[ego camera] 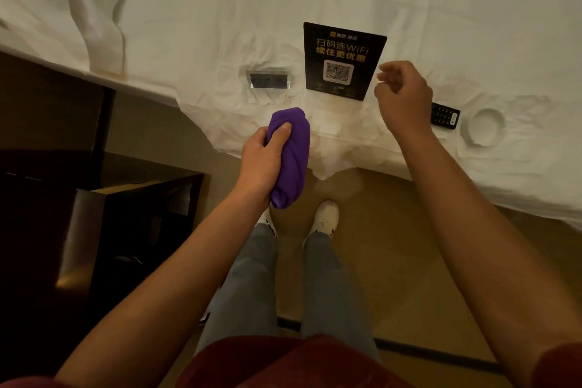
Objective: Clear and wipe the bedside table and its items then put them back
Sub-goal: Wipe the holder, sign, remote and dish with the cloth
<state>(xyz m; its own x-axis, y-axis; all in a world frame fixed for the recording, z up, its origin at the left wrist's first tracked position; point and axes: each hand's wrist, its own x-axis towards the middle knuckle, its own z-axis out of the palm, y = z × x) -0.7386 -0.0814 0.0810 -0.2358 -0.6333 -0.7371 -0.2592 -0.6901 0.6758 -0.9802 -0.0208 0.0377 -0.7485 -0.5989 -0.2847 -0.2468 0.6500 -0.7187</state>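
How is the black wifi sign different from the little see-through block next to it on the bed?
The black sign is bigger than the clear block. The sign is dark with gold writing and a white QR square; the block is see-through at its edges with a dark face. The sign is tall; the block lies long sideways. Both rest on the white bedsheet.

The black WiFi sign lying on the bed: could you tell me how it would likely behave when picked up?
The black WiFi sign probably stays stiff: its edges look straight though the white sheet beneath is wrinkled. It looks thin and flat, so likely light. Lying flush, its edge may be hard to pinch.
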